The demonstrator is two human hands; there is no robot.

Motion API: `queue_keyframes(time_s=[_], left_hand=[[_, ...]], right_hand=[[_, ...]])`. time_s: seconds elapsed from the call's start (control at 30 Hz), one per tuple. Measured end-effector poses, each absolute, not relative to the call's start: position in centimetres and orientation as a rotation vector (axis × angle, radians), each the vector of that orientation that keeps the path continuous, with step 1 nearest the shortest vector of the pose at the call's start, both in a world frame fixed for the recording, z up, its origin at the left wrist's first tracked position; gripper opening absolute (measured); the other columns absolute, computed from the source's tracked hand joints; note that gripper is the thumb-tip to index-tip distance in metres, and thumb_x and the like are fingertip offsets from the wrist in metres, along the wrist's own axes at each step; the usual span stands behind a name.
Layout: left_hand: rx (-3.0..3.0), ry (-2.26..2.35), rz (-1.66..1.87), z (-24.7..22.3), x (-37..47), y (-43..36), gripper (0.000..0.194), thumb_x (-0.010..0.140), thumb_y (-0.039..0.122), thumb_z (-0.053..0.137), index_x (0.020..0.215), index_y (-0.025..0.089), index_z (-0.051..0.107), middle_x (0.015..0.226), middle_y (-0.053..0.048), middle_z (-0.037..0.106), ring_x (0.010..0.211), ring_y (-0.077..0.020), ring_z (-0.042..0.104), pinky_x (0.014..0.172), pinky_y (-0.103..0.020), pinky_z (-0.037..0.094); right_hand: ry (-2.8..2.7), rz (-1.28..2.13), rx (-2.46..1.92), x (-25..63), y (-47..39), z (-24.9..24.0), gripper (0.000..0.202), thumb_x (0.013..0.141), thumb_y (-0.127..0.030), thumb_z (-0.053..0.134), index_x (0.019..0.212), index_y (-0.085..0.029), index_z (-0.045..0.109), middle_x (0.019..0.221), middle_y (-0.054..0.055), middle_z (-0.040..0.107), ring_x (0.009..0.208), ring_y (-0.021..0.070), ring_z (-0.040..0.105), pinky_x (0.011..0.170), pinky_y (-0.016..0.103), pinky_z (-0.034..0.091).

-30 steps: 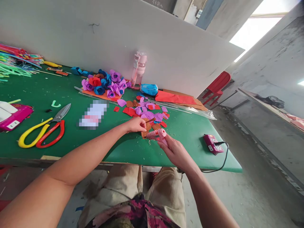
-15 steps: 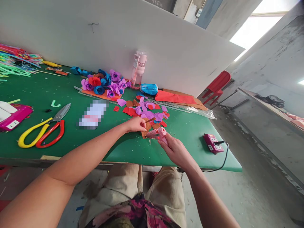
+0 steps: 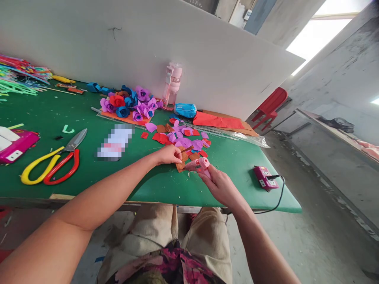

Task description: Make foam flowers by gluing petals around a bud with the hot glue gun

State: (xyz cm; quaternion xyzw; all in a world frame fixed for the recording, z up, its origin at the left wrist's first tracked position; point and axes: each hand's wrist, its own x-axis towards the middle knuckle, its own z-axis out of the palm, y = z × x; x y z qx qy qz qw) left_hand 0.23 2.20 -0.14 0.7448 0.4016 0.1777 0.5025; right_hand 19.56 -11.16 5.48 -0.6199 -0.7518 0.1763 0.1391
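My right hand [image 3: 218, 180] is wrapped round the handle of a pink glue gun [image 3: 203, 164], whose nozzle points left. Its tip is close to a brown paper piece [image 3: 180, 167] just below the fingers of my left hand [image 3: 171, 155]. Those left fingers are pinched together; a thin brown strip [image 3: 186, 150] sticks out to their right, and I cannot make out exactly what lies between the fingertips. Behind both hands, purple, red and brown paper petals [image 3: 185, 142] lie loosely on the green table [image 3: 156, 183].
Finished paper flowers [image 3: 130, 103] lie at the back, near a pink bottle [image 3: 172, 86] and a blue pouch [image 3: 185, 110]. Yellow-and-red-handled scissors [image 3: 53, 161] rest at left. A power socket block [image 3: 265, 178] with a plugged-in cable sits at right, near the table's edge.
The glue gun has shifted slightly to the right and up with my right hand, its nozzle a little farther from the left fingers. My left hand has hardly moved.
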Motion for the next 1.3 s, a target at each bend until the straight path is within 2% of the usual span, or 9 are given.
queue_keyframes(time_s=[0.23, 0.47, 0.77, 1.03, 1.3], left_hand=[[1.777, 0.966, 0.423, 0.07, 0.19, 2.17, 0.009, 0.058, 0.024, 0.067, 0.058, 0.015, 0.065, 0.053, 0.002, 0.058, 0.052, -0.0114, 0.047, 0.051, -0.024, 0.031], [1.78, 0.958, 0.439, -0.07, 0.23, 2.29, 0.012, 0.057, 0.026, 0.069, 0.058, 0.015, 0.064, 0.056, 0.001, 0.059, 0.054, -0.0113, 0.048, 0.052, -0.024, 0.033], [1.767, 0.974, 0.421, 0.15, 0.25, 2.2, 0.011, 0.056, 0.026, 0.065, 0.058, 0.015, 0.064, 0.055, 0.001, 0.057, 0.053, -0.0106, 0.046, 0.051, -0.023, 0.031], [1.747, 0.945, 0.462, 0.07, 0.37, 2.13, 0.01, 0.055, 0.024, 0.067, 0.054, 0.016, 0.063, 0.052, 0.002, 0.056, 0.053, -0.0107, 0.047, 0.052, -0.023, 0.033], [1.769, 0.958, 0.434, 0.21, 0.31, 2.12, 0.009, 0.057, 0.024, 0.066, 0.058, 0.015, 0.064, 0.057, 0.0, 0.061, 0.057, -0.0125, 0.051, 0.054, -0.024, 0.035]], right_hand=[[-2.173, 0.48, -1.831, 19.86, -10.97, 5.41, 0.024, 0.093, -0.041, 0.035, 0.089, -0.022, 0.05, 0.07, 0.003, 0.06, 0.061, 0.0186, 0.054, 0.056, 0.026, 0.031], [-2.152, 0.492, -1.843, 20.09, -10.92, 5.35, 0.024, 0.093, -0.041, 0.035, 0.088, -0.021, 0.049, 0.076, 0.004, 0.063, 0.065, 0.0189, 0.056, 0.057, 0.026, 0.032], [-2.15, 0.459, -1.896, 19.99, -10.93, 5.53, 0.022, 0.092, -0.039, 0.035, 0.086, -0.021, 0.048, 0.076, 0.005, 0.063, 0.066, 0.0196, 0.056, 0.057, 0.026, 0.031], [-2.037, 0.497, -1.84, 20.33, -11.55, 5.53, 0.026, 0.092, -0.043, 0.036, 0.087, -0.021, 0.05, 0.077, 0.005, 0.066, 0.065, 0.0185, 0.057, 0.059, 0.026, 0.035], [-2.078, 0.529, -1.806, 19.59, -11.52, 5.08, 0.025, 0.092, -0.041, 0.036, 0.084, -0.021, 0.049, 0.077, 0.005, 0.065, 0.065, 0.018, 0.056, 0.058, 0.026, 0.034]])
